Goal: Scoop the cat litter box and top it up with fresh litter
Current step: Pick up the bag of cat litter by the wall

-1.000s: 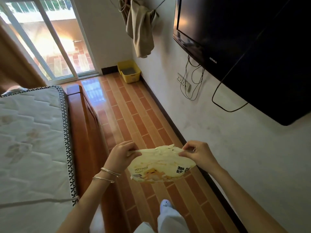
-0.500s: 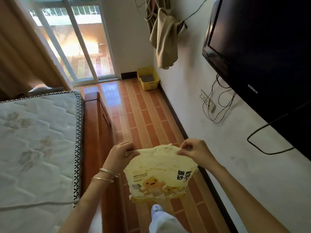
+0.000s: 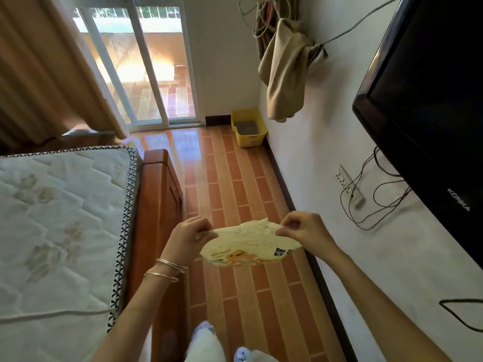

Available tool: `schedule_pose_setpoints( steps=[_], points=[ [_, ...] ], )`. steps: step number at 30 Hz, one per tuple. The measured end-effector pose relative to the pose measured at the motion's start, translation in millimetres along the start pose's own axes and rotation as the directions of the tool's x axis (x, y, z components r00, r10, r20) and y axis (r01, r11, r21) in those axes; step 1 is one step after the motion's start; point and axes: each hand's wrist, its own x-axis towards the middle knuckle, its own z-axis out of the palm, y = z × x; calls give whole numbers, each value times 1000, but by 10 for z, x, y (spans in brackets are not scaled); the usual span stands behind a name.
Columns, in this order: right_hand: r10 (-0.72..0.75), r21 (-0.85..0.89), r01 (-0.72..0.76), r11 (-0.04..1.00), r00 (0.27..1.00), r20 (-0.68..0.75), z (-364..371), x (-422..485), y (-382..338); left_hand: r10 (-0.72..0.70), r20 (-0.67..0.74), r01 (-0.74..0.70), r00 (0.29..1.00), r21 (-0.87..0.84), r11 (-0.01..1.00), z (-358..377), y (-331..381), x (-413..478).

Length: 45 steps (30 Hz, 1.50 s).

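Observation:
A pale yellow cat litter bag with a cartoon print hangs in front of me above the floor. My left hand pinches its top left corner and my right hand pinches its top right corner, stretching the top edge between them. The yellow litter box stands far ahead on the floor in the corner by the right wall, with grey litter inside. No scoop is visible.
A bed with a white mattress and wooden frame fills the left. A tiled aisle leads toward the box. On the right wall hang a black TV, cables and a socket, and a beige cloth. A glass door is behind.
The view has advanced along the aisle and the litter box looks nearer. Both hands keep their grip on the bag's top; the bag's front now shows less.

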Motion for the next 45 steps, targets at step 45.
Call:
schedule_pose_setpoints(
  steps=[45],
  points=[
    [-15,-59,15,998,1000,7,192,4868,-603,37,55,-38,998,0,999,-999,-2078,4554]
  ],
)
